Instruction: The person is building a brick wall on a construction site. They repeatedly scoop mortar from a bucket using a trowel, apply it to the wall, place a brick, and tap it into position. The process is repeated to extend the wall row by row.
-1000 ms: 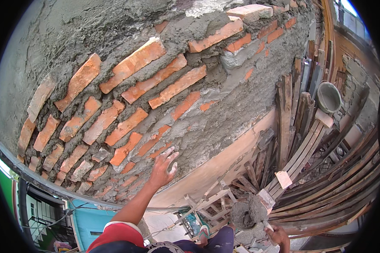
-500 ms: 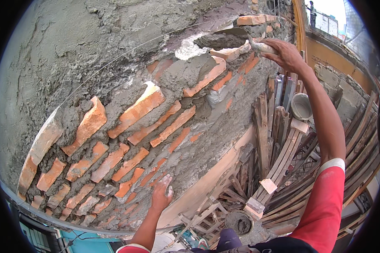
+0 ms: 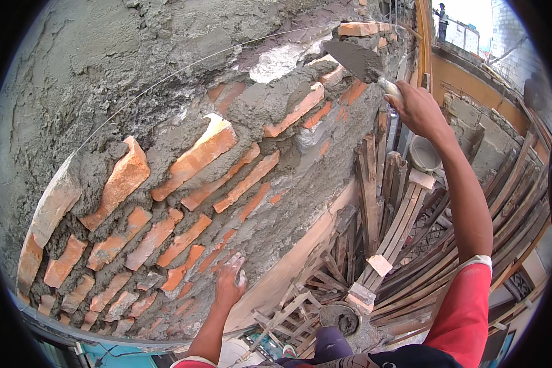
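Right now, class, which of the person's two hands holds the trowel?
The right hand: its grip is closed on the mortar-smeared trowel by its handle. The left hand, lower in the picture, shows no tool.

Evidently a building site, outdoors, with open sky (image 3: 470,12) at far right. Given away by a rough wall (image 3: 61,73) on the left, with bricks (image 3: 196,156) bedded unevenly in grey mortar (image 3: 254,107) and a string (image 3: 202,59) stretched across, a laden trowel (image 3: 354,59), a mortar bucket (image 3: 322,316) near, another bucket (image 3: 424,153) farther right, and long timber (image 3: 472,264) massed along the right.
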Action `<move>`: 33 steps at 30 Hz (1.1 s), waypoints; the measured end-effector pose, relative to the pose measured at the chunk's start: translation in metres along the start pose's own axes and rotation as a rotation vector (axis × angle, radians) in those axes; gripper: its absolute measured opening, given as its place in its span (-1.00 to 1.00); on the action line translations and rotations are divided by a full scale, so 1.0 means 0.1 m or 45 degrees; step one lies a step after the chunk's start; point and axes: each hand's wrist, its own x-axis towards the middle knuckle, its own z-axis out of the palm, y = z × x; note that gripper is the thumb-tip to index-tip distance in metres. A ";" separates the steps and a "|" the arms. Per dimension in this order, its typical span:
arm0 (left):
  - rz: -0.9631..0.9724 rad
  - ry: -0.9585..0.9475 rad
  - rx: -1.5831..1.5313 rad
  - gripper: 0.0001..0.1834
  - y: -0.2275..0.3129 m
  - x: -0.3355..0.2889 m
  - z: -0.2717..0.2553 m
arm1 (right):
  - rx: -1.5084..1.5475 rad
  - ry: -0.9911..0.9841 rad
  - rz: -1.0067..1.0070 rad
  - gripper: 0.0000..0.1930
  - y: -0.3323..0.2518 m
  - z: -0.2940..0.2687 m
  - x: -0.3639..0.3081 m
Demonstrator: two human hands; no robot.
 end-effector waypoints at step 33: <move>0.045 -0.026 -0.005 -0.47 -0.04 -0.03 0.00 | 2.344 -0.618 0.767 -0.48 -1.72 1.41 -2.06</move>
